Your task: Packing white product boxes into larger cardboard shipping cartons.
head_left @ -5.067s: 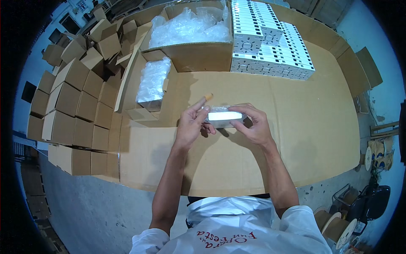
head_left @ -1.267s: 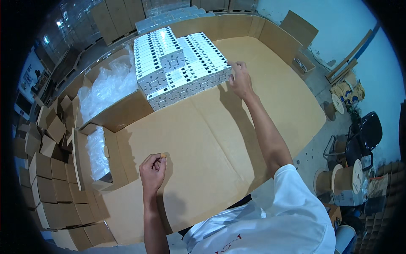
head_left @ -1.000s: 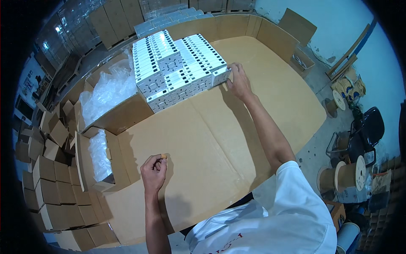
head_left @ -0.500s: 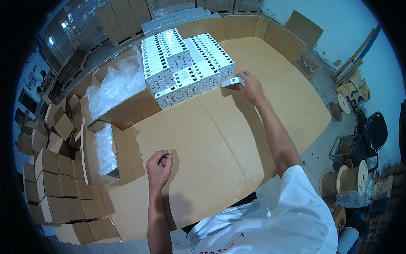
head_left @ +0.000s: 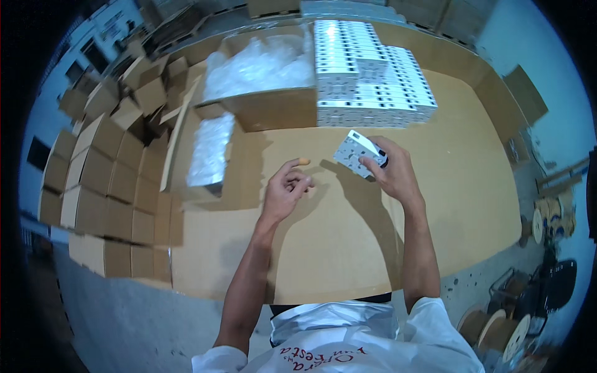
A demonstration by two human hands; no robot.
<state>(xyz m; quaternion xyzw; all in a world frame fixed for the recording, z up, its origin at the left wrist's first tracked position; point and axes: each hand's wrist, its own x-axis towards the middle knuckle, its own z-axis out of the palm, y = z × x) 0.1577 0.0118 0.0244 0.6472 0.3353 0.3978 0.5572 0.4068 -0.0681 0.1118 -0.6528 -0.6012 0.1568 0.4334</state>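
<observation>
- Right hand (head_left: 397, 171): fingers grasping a white box (head_left: 354, 151), thumb laid across its patterned grey-and-white face and the other fingers around its far side
- White box: held tilted above the middle of the desk (head_left: 311, 267), in front of the stack and apart from it
- Left hand (head_left: 286, 191): released, fingers partly curled, the index finger pointing inward with an orange-tan wrap (head_left: 304, 161) at its tip; near the white box but apart from it
- Stack (head_left: 339, 81): similar white boxes in tight rows at the far side of the desk, higher at the left
- Large carton (head_left: 273, 113): just beside the stack, filled with clear plastic bags (head_left: 261, 68)
- Small carton (head_left: 175, 149): nearer and to the left, containing plastic-wrapped goods (head_left: 211, 149)
- Brown boxes (head_left: 93, 168): piled along the left
</observation>
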